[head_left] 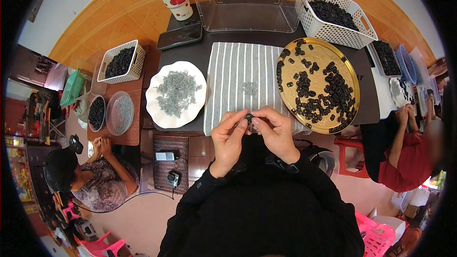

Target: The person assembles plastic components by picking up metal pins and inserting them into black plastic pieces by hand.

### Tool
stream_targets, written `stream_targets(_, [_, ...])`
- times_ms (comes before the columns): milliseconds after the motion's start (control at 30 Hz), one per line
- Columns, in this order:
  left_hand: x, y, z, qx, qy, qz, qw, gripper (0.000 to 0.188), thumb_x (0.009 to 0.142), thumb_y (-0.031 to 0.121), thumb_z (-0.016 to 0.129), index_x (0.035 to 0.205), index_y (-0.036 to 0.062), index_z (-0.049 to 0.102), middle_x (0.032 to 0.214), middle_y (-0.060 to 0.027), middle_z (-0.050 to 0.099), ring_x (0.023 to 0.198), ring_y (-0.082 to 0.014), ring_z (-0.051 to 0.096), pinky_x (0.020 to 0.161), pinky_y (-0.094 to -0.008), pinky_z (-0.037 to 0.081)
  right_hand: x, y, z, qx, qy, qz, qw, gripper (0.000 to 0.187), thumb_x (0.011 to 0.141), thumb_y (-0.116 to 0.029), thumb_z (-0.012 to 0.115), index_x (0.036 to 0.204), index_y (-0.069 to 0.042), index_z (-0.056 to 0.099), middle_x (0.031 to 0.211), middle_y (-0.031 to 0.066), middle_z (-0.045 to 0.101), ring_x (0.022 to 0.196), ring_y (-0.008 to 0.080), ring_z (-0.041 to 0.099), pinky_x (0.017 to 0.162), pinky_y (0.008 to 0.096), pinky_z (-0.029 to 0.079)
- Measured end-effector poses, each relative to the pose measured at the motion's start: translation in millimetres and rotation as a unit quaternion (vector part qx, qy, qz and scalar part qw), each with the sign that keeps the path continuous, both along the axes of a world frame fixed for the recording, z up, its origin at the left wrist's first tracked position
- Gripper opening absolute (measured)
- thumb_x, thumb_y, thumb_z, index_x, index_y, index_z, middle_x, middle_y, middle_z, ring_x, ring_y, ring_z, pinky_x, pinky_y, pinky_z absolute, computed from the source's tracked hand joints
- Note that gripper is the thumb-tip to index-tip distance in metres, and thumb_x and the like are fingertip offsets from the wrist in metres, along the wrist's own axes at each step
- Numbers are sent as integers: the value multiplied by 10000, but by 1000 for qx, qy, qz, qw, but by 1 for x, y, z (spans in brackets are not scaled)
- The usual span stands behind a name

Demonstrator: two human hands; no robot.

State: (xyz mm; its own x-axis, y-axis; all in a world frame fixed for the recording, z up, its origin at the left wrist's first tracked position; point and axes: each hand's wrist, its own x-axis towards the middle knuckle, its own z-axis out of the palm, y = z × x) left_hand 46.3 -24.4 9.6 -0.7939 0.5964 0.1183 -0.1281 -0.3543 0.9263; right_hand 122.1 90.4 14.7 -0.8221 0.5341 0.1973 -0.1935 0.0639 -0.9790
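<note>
Black, likely light, stiff and best held by the edges, a small part [249,116] is pinched in the grip of left hand [228,137] and right hand [276,133] over the striped cloth [230,74].

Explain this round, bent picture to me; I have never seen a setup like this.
There is no machine here. A person works bare-handed, seen from a wide fisheye camera worn on their head and looking down, which is why straight edges curve.

The left hand and right hand meet in the middle, their fingertips on a small black piece.

On the dark table lies a striped cloth with a small pile of metal pieces. To its left is a wavy-edged white plate of similar pieces; to its right, a golden tray of black parts.
</note>
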Motion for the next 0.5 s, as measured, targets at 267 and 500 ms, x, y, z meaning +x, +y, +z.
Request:
stream_targets(267, [-2, -2, 0, 3, -26, -51, 998, 314, 869, -93, 584, 1164, -2, 639, 942, -38, 546, 805, -108, 557, 665, -234, 525, 4, 9, 1, -52, -27, 32, 998, 110, 915, -19, 578, 992, -1, 655, 812, 2, 595, 656, 45, 541, 571, 181, 447])
stream_targets(500, [-1, -1, 0, 11, -32, -38, 999, 333, 858, -105, 579, 1175, -16, 631, 919, -38, 548, 782, -105, 545, 643, -231, 510, 7, 12, -2, 3, 23, 53, 998, 206, 864, 14, 628, 1069, 7, 644, 888, 29, 593, 735, 73, 548, 613, 204, 446])
